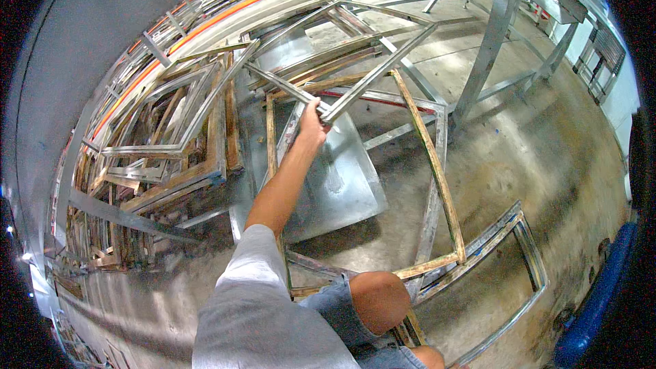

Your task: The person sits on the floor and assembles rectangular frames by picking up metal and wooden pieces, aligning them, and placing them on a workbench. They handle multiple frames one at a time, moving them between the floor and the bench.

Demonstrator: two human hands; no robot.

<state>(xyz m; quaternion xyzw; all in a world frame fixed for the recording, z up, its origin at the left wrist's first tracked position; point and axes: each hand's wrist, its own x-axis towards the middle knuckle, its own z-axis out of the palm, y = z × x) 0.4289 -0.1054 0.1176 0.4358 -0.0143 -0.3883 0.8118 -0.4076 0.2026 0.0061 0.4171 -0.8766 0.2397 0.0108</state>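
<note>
My left hand [312,123] reaches forward and is closed around the near corner of a grey rectangular frame [383,72]. The held frame is tilted, its far side reaching over other frames. Below it, a worn yellow-brown frame [430,164] leans near my knees. A flat silvery metal sheet [342,181] lies under my forearm. Another grey frame [488,242] rests low at the right, beside my knee. My right hand is not in view.
Several stacked frames [174,191] crowd the left, some wooden-looking. Behind them runs an orange strip [246,3]. A metal stand with angled legs [485,55] rises at the right. A blue cylinder [594,301] lies at the lower right on the concrete floor [519,157].
</note>
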